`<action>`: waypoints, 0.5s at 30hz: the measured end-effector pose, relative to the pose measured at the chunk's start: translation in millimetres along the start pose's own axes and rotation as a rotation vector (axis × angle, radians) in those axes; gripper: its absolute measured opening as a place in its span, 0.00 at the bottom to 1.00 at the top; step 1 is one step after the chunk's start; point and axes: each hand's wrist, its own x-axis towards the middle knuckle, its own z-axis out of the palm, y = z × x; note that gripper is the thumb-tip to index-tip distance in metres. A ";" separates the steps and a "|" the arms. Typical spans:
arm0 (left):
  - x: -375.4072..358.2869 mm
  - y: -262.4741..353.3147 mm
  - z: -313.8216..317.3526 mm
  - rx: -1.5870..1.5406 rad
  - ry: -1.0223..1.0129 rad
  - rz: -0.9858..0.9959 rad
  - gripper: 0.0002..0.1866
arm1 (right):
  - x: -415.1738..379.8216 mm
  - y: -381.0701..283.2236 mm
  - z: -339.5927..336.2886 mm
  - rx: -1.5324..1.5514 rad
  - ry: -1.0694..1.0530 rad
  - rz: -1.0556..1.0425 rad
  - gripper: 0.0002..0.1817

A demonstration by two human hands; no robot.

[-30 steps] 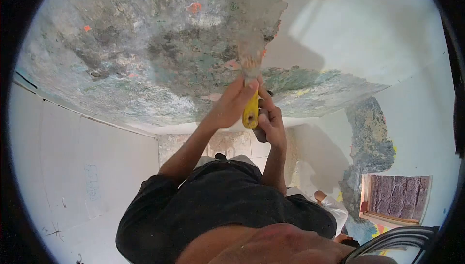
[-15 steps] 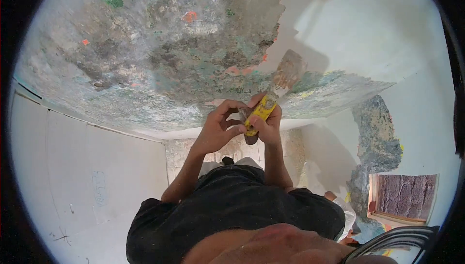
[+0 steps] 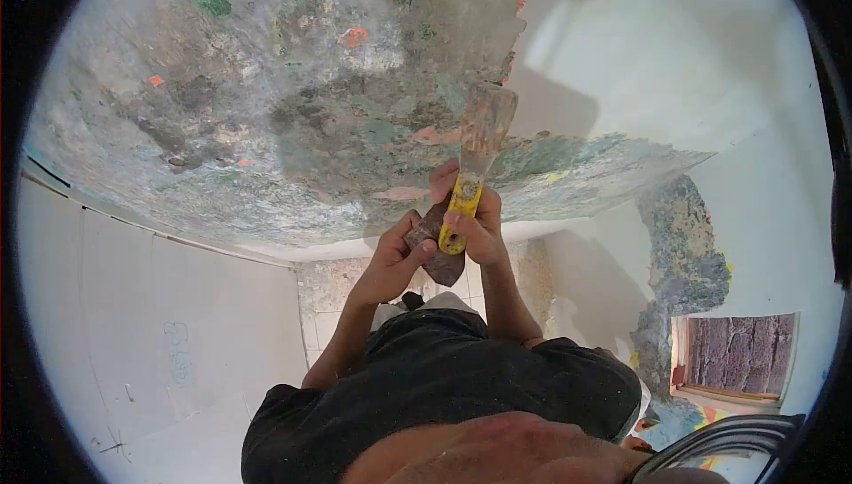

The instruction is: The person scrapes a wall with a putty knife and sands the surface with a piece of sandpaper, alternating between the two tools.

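Note:
My right hand (image 3: 477, 225) grips the yellow handle of a scraper (image 3: 461, 209), thumb over the handle. Its wide, stained metal blade (image 3: 488, 120) points up and away from me. Behind and beside the handle is a dark brown flat piece (image 3: 442, 267), like a stone or a folded sheet; what it is I cannot tell. My left hand (image 3: 392, 258) pinches the left edge of this brown piece between thumb and fingers. Some fingers of my right hand show behind the piece, above it.
A wall with patchy grey, green and orange old paint (image 3: 337, 129) rises in front. Smooth white wall (image 3: 657, 67) lies to the right, with a small framed opening (image 3: 741, 355) low down. Pale panels (image 3: 177, 306) stand at the left. Part of another person (image 3: 635, 441) shows lower right.
The scraper has swung more upright and shifted left. The brown piece has turned and shows more of its flat face. My left hand has closed on its edge.

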 end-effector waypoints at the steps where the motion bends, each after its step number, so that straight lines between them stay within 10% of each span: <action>1: -1.5 0.7 0.2 0.020 0.011 -0.028 0.07 | 3.8 -1.9 -1.4 -0.021 -0.009 -0.025 0.13; 7: -13.7 6.1 -12.9 0.066 0.009 -0.072 0.06 | 28.2 -40.4 -28.7 0.193 0.098 0.343 0.08; 15: -28.1 -1.4 -32.2 0.043 0.150 -0.033 0.07 | 80.0 -73.5 -34.5 0.120 0.166 0.322 0.16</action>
